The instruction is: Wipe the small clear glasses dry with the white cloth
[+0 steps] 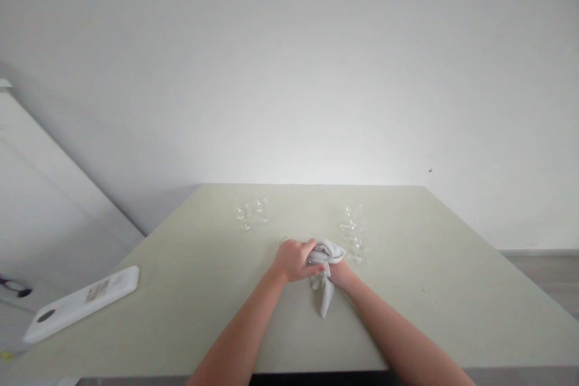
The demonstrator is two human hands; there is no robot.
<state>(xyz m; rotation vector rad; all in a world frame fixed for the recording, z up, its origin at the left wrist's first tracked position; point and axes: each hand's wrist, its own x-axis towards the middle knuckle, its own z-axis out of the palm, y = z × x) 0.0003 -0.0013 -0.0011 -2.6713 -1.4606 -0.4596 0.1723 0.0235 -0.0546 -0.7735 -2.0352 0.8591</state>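
My left hand (293, 260) is closed in front of me over the table, its fingers curled against a bunched white cloth (326, 271). A faint glass rim shows just above this hand, so it may hold a glass, but the object is mostly hidden. My right hand (340, 273) is largely covered by the cloth, which it grips from underneath; a tail of cloth hangs down toward me. Clear stemmed glasses (354, 234) stand just beyond the right hand.
Two more clear glasses (251, 211) stand at the back left of the pale table (190, 289). A white cutting board (81, 304) lies at the table's left edge. White wall behind; a white cabinet on the left.
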